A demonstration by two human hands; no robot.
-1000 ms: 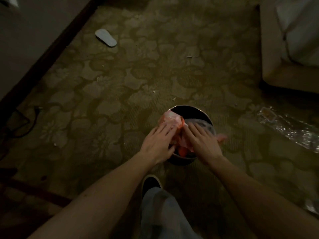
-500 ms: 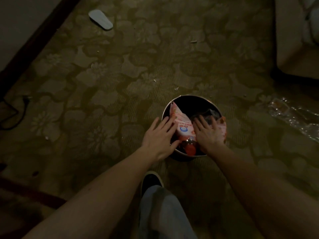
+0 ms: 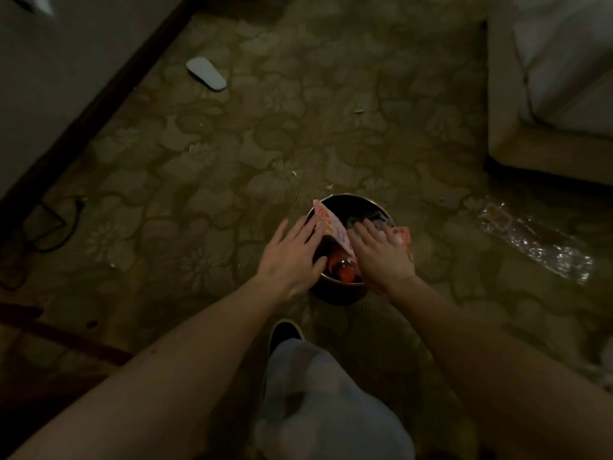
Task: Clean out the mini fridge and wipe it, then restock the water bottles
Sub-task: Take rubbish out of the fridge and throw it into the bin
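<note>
- A round metal waste bin (image 3: 335,292) stands on the patterned carpet (image 3: 232,180), directly ahead of the person's dark shoe (image 3: 284,334).
- The bin holds discarded items: a pink-and-white snack packet (image 3: 333,229) standing on edge, a bottle with red contents (image 3: 343,270) at the near side, and crumpled clear plastic (image 3: 371,219) at the far side.
- The left hand (image 3: 292,257) lies over the bin's left rim, fingers straight and spread, fingertips against the packet.
- The right hand (image 3: 383,254) lies over the right half of the bin, fingers extended flat on the contents; it grips nothing visible.
- A second orange-pink wrapper (image 3: 402,235) protrudes at the right rim, just beside the right hand.
- A clear plastic wrap (image 3: 537,240) lies on the carpet to the right, well apart from the bin.
- A white slipper (image 3: 206,73) lies near the wall at upper left.
- The mini fridge and water bottles are outside the view.
</note>
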